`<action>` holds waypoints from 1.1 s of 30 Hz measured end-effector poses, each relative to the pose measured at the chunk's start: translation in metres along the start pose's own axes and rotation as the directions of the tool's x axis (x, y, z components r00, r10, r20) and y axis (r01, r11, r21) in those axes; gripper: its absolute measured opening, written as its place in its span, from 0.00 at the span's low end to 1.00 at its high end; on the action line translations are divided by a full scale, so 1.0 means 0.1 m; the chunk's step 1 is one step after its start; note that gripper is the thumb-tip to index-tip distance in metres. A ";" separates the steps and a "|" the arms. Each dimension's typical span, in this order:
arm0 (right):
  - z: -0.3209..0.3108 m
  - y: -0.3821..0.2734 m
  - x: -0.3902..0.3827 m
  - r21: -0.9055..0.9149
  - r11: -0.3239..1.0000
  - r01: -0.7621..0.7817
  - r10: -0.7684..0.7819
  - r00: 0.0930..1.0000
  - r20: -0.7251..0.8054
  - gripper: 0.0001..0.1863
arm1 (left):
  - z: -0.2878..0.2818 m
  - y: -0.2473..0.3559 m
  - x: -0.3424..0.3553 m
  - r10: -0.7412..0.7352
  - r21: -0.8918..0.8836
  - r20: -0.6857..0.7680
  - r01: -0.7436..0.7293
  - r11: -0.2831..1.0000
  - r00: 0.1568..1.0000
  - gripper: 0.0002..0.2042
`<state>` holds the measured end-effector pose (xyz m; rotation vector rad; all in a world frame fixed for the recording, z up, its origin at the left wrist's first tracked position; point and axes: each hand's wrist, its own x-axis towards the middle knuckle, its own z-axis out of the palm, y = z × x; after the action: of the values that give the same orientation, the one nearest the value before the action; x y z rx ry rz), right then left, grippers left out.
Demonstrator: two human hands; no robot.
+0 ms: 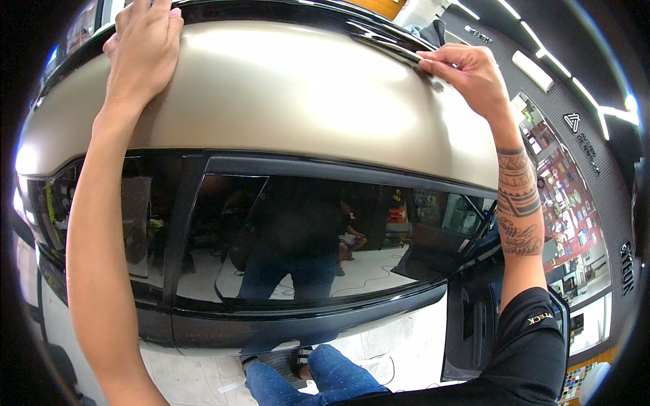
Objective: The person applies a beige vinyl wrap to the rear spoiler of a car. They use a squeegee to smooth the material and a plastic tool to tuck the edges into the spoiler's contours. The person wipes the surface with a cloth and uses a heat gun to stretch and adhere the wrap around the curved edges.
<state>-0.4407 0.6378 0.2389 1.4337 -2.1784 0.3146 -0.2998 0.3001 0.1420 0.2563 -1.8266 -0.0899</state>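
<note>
A satin champagne-coloured car roof spreads out in front of me. Along its far side runs a glossy black band; I cannot tell whether it is film or part of the car. At the far left, my left hand is over this band, fingers bent and drawn together, their tips cut off by the picture's top edge. What they grip, if anything, is hidden. At the far right, my right hand pinches the end of a thin dark strip between thumb and fingers, just above the roof.
Below the roof are the car's dark side windows, reflecting the room. An open car door stands at the right. Cables lie on the pale floor by my legs. A ribbed dark wall and cluttered shelving lie beyond.
</note>
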 end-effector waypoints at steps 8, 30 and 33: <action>-0.09 0.13 -0.11 -0.035 0.999 -0.029 0.029 0.999 0.014 0.09 | -0.05 0.11 0.00 0.006 0.022 0.025 -0.006 1.000 1.000 0.19; -0.29 0.47 -0.43 -0.011 1.000 -0.018 0.018 1.000 0.012 0.09 | 0.40 -0.82 0.17 0.290 0.144 -0.048 -0.281 0.949 0.956 0.20; -0.32 0.53 -0.47 -0.020 1.000 0.004 -0.004 1.000 -0.002 0.09 | 0.44 -0.92 0.20 0.302 0.195 -0.022 -0.292 0.936 0.953 0.21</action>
<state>-0.4649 0.7111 0.2457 1.4264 -2.1703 0.2917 -0.3351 0.2031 0.1315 0.1114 -1.8033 0.3020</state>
